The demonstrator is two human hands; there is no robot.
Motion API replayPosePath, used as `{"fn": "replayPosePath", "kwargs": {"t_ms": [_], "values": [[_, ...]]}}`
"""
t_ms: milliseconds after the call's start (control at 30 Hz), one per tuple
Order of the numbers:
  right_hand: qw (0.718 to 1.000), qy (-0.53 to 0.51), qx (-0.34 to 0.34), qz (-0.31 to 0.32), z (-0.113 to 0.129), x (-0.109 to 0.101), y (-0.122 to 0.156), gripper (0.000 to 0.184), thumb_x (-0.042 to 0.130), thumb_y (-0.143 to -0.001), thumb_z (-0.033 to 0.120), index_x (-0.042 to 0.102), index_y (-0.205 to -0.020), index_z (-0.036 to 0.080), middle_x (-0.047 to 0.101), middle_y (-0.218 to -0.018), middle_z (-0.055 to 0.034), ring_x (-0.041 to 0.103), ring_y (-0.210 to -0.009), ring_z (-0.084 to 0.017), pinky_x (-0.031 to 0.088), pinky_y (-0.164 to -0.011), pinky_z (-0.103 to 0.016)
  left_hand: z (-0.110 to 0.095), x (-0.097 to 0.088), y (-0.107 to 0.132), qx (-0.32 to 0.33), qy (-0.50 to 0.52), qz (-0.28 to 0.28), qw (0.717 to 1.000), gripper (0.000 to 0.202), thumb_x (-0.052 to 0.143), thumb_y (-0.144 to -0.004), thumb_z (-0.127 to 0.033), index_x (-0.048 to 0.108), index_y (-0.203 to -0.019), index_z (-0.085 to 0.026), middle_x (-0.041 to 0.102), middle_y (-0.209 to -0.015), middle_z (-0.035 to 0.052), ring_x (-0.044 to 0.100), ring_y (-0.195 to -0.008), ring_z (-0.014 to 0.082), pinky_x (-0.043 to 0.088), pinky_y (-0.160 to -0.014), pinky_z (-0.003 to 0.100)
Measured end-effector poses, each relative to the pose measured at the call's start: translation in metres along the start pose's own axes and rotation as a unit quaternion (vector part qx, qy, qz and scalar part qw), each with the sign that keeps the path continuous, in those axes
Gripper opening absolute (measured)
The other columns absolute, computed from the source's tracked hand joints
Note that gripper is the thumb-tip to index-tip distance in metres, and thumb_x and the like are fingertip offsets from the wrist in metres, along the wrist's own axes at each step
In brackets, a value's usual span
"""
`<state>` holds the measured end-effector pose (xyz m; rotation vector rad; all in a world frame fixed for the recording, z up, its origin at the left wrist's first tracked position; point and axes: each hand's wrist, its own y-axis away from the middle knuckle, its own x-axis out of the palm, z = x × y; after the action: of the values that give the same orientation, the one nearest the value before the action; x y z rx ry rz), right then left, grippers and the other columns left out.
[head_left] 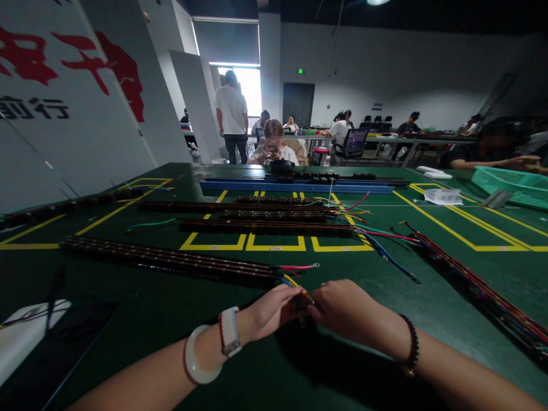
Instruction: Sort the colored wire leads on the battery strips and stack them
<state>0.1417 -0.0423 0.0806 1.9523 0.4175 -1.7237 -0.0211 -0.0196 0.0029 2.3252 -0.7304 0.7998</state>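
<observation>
My left hand [280, 305] is closed around a yellow wire [294, 281] that comes out of the right end of a long black busbar assembly [171, 260]. Facing it, my right hand [338, 305] has its fingers pinched together at the wire's tip, where a small metal end shows. Blue wires [286, 281] run beside the yellow one toward my left fingers. A metal lug [303, 322] hangs just below the two hands. From the same end of the assembly a red wire with a ring lug [299, 266] sticks out to the right, free of my hands.
More black assemblies [265, 226] with coloured wires lie across yellow-taped outlines on the green table [240, 319]. Another wired strip [475, 279] slants along the right. A green basket [514, 185] stands at the far right. A dark flat panel [81, 348] lies at left. People sit beyond.
</observation>
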Motion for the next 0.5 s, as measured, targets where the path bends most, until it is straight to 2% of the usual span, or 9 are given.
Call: {"fn": "replayPosePath", "kwargs": {"t_ms": [100, 233, 367, 500], "values": [[0.999, -0.023, 0.03, -0.026, -0.003, -0.005, -0.002, 0.028, 0.045, -0.092, 0.025, 0.067, -0.077, 0.015, 0.068, -0.072, -0.0079, 0.065, -0.062, -0.018, 0.034, -0.05, -0.024, -0.003, 0.0, 0.002, -0.007, 0.01, 0.031, 0.999, 0.017, 0.053, -0.083, -0.021, 0.064, -0.088, -0.011, 0.068, -0.089, 0.0086, 0.062, -0.089, 0.0166, 0.04, -0.096, 0.035], [0.993, -0.054, 0.054, -0.085, -0.006, -0.008, -0.007, 0.025, 0.048, -0.092, 0.025, 0.064, -0.076, 0.015, 0.066, -0.073, -0.0058, 0.061, -0.062, -0.015, 0.031, -0.052, -0.024, -0.002, -0.005, -0.001, -0.004, -0.049, 0.037, 0.998, 0.023, 0.056, -0.084, -0.033, 0.063, -0.093, -0.013, 0.068, -0.086, 0.0083, 0.065, -0.083, 0.0187, 0.041, -0.094, 0.042], [0.984, -0.086, 0.026, -0.156, -0.003, -0.014, -0.02, 0.031, 0.045, -0.094, 0.034, 0.063, -0.077, 0.015, 0.063, -0.07, -0.0041, 0.057, -0.062, -0.013, 0.031, -0.054, -0.025, 0.003, -0.011, -0.006, 0.026, -0.071, 0.054, 0.996, 0.031, 0.062, -0.08, -0.041, 0.062, -0.086, -0.011, 0.067, -0.083, 0.0111, 0.066, -0.088, 0.0244, 0.043, -0.092, 0.046], [0.976, -0.044, 0.001, -0.214, 0.013, -0.023, -0.043, 0.032, 0.04, -0.096, 0.033, 0.061, -0.081, 0.014, 0.063, -0.075, -0.006, 0.058, -0.068, -0.015, 0.033, -0.056, -0.026, -0.001, -0.003, -0.001, 0.006, -0.1, 0.023, 0.995, 0.031, 0.062, -0.079, -0.04, 0.064, -0.087, -0.01, 0.067, -0.079, 0.0114, 0.065, -0.084, 0.0239, 0.044, -0.09, 0.045]]}}
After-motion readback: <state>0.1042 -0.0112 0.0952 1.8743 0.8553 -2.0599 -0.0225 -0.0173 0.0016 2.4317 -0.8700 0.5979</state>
